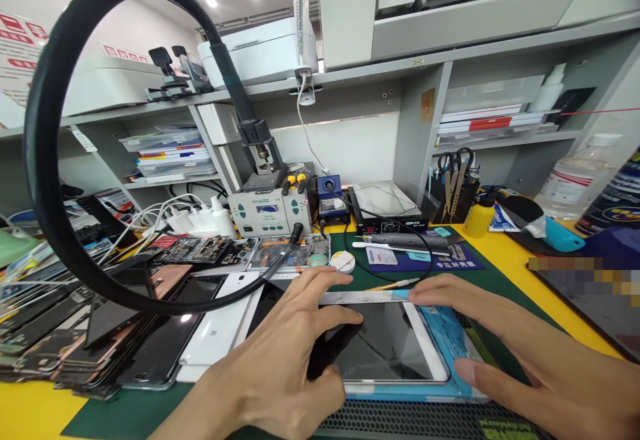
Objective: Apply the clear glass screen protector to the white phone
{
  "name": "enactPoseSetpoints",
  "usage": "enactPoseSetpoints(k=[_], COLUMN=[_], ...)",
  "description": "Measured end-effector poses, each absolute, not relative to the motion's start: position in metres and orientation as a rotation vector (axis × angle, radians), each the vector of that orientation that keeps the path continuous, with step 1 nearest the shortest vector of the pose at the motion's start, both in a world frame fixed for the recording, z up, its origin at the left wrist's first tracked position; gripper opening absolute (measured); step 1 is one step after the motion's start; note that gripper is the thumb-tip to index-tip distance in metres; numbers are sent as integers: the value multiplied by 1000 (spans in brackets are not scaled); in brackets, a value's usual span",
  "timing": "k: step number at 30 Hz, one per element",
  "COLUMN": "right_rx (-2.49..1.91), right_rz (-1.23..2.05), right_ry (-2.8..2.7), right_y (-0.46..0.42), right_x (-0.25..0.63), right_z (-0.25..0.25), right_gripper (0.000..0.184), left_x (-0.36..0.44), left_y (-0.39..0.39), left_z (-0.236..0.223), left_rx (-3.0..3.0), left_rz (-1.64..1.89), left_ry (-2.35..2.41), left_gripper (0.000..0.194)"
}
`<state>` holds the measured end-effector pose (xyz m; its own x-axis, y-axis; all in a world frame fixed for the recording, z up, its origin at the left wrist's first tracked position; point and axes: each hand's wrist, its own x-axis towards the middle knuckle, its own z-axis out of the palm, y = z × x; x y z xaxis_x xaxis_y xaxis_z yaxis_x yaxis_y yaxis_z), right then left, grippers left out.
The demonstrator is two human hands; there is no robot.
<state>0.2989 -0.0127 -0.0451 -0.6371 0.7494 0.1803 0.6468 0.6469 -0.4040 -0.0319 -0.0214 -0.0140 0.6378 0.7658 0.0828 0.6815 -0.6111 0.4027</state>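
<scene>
A tablet [395,350] with a black screen and white rim lies face up on a blue, film-like covering [445,327]. A pale, straight, ruler-like strip [367,297] runs along its far edge. My left hand [287,347] reaches over the tablet's left side, fingers apart. Its index finger extends over the screen, and other fingertips are near the strip's left end. At the right, my right hand [510,347] has its fingers stretched and thumb apart. The index fingertip touches the strip's right end, and the thumb is by the blue covering. The tablet's left end is hidden behind my left hand.
Phones and phone parts [115,320] are piled at the left, beside a white phone [220,333]. A thick black hose [37,147] loops above them from the soldering station [273,210]. Behind stand a flat heating plate [387,203], scissors [455,167] and a yellow bottle [480,219].
</scene>
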Motion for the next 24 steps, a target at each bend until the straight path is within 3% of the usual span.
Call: enactPoseSetpoints(k=[13, 24], right_rx=[-1129, -1107], right_rz=[363, 695], right_ry=[-2521, -2510], right_y=[-16, -19], right_x=[291, 283], right_z=[-36, -21], right_gripper=[63, 68], left_x=[-16, -8], left_y=[-15, -16], left_z=[-9, 2], left_rx=[2550, 2513], left_rz=[314, 218], left_ry=[1124, 1157], left_gripper=[72, 67])
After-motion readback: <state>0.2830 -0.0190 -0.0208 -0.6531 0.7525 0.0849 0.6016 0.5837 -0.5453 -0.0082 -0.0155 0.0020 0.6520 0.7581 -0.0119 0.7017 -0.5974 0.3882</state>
